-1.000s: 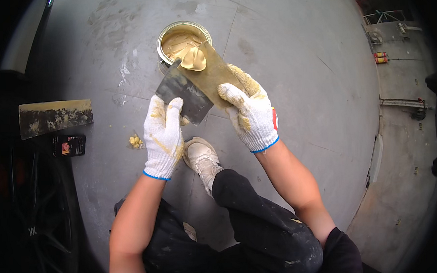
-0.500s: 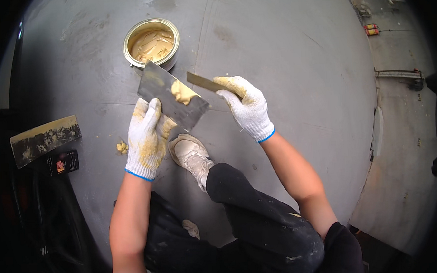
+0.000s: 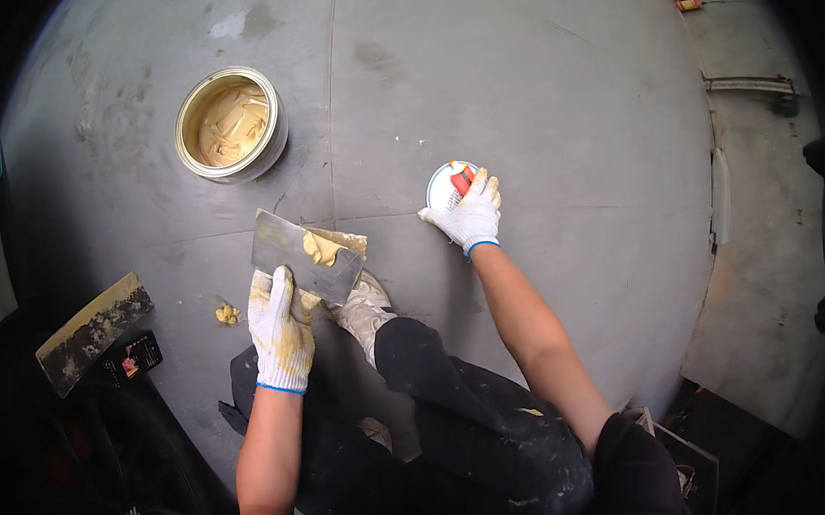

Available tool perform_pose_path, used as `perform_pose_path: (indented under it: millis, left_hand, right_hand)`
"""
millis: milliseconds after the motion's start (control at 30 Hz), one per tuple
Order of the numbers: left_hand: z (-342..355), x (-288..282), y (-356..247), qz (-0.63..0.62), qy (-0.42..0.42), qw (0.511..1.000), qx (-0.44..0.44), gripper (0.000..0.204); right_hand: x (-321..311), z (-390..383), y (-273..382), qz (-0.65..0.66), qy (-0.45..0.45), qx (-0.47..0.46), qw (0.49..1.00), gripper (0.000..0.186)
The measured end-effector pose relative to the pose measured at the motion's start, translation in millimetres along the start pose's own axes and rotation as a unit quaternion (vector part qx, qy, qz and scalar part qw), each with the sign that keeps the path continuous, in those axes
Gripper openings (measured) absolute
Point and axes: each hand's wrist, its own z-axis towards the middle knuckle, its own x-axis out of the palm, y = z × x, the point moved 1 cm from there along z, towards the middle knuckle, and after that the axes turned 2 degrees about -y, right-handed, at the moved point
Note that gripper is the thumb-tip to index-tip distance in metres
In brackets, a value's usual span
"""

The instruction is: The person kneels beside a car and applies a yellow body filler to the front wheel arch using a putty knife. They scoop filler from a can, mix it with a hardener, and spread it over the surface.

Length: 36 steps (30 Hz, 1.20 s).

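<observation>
In its stained white glove, my left hand (image 3: 282,332) is closed on a wide metal putty spreader (image 3: 283,249). A lump of pale yellow putty (image 3: 322,249) sits on that blade. A second putty-stained blade (image 3: 354,243) shows along the spreader's far right side, mostly covered. My right hand (image 3: 472,216), also gloved, spans a round white lid-like thing (image 3: 441,190) with a red patch or piece (image 3: 463,179) on top. Its thumb is at the near left edge, its fingers at the right. Whether this thing touches the floor I cannot tell.
A round can (image 3: 275,146) of beige putty stands at the far left. By my left knee are a dark, putty-crusted spreader (image 3: 98,331) and a small dark box (image 3: 131,358). Yellow putty crumbs (image 3: 227,313) lie nearby. My shoe (image 3: 364,315) is below the spreader.
My right hand no longer holds a narrow blade and is now on the round white thing. A second blade now shows against the left hand's spreader, which appears lower. The view has shifted.
</observation>
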Motion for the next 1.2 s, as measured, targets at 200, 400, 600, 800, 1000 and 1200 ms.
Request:
perform_pose_path:
  millis: [200,400,600,800,1000,1200]
  left_hand:
    - [5.1,-22.7,-24.3,-0.041,-0.041,0.998,0.003,0.035]
    - [19.6,-34.6,-47.6,-0.082,-0.081,0.993,0.017,0.039]
    - [25.8,-27.7,-85.4,-0.123,-0.069,0.988,0.064,0.042]
    - [35.3,-35.5,-105.1,-0.145,-0.092,0.982,0.076,0.043]
    - [38.6,-42.3,-103.4,-0.141,-0.116,0.983,0.039,0.044]
    - [22.7,-44.7,-106.5,-0.133,-0.079,0.987,0.040,0.044]
  right_hand:
    - [-25.6,-6.0,34.6,0.042,-0.097,-0.117,0.987,0.148]
    - [-81.6,-30.9,199.5,0.097,-0.122,-0.437,0.886,0.144]
    - [-95.7,-62.0,339.1,0.014,-0.074,-0.492,0.867,0.145]
    - [-101.3,-64.1,362.6,-0.021,-0.009,-0.478,0.878,0.145]
    - [-93.3,-65.4,359.1,0.006,-0.037,-0.494,0.868,0.142]
    - [-99.0,-108.0,323.0,-0.011,0.000,-0.444,0.896,0.144]
